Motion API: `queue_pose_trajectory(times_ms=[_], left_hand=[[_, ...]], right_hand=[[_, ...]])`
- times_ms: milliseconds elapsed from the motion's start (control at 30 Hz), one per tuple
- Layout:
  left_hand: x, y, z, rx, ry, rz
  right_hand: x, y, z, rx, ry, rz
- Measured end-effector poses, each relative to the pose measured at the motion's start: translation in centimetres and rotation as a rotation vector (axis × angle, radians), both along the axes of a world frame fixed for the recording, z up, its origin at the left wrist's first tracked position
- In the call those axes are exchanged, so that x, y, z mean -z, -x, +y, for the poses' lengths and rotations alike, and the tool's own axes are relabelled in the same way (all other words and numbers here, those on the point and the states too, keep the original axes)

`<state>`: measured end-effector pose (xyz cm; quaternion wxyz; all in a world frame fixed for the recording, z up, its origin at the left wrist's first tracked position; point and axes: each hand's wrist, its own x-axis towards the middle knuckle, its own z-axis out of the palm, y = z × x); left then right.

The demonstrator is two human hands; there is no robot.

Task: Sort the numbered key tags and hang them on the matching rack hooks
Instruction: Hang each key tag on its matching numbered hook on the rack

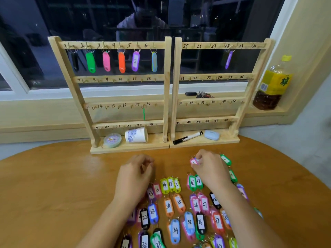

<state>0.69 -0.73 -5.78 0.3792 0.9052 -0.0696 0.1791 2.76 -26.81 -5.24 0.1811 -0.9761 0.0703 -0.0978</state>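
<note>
Wooden table [53, 185], round-edged, set against a window sill.

Two wooden racks stand side by side at its far edge. The left rack [167, 86] has hooks marked 1 to 24; the right rack [176, 86] has hooks marked 25 to 48.

Hung on the left rack's top rail, hooks 1 to 6 in order:
- black tag [75, 61]
- green tag [90, 62]
- pink tag [106, 61]
- orange tag [121, 62]
- purple tag marked 5 [135, 61]
- blue tag [154, 61]

A thin green tag [144, 113] hangs edge-on between the marks 17 and 18. A violet tag [228, 59] hangs at 28 on the right rack.

Loose tags [168, 205] lie in rough rows on the near table, with readable numbers from 13 to 37.

The right hand [209, 169] pinches a small pink-edged tag [193, 161] between thumb and fingertips, above the table in front of the right rack. A green tag marked 10 [225, 159] lies just beside it.

The left hand [136, 174] has curled fingers, and I cannot tell whether it holds anything.

On the left rack's base are a paper cup [137, 135] on its side and a round lidded tub [112, 139]. On the right rack's base are a black marker [188, 137] and a pale blue case [212, 135].

On the sill are a bunch of keys [198, 94] and a bottle [274, 83].
</note>
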Motion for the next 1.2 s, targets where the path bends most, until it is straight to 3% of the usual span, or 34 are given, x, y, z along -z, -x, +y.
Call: queue_pose_trajectory(times_ms=[200, 633, 700, 833, 900, 1067, 1200], left_hand=[[0.8, 0.3, 0.2, 0.009, -0.023, -0.019], [0.4, 0.7, -0.4, 0.066, 0.002, 0.06], [-0.3, 0.8, -0.5, 0.077, 0.094, 0.108], [-2.6, 1.6, -1.1, 0.179, 0.421, 0.255], [-3.4, 1.9, -0.9, 0.207, 0.553, 0.288], [-5.2, 2.2, 1.6, 0.109, 0.829, 0.205], [-6.2, 2.0, 5.0, 0.08, 0.816, 0.171]], right_hand=[[0.2, -0.3, -0.7, 0.038, 0.005, 0.032], [-0.5, 0.2, 0.4, -0.087, -0.346, 0.113], [-1.5, 0.6, 1.3, -0.104, -0.475, 0.069], [-4.1, 2.5, 5.0, -0.19, -0.938, 0.086], [-4.5, 3.3, 7.2, -0.238, -1.032, 0.11], [-5.7, 3.4, 11.3, -0.39, -1.009, 0.104], [-6.7, 2.3, 14.4, -0.479, -0.907, 0.072]])
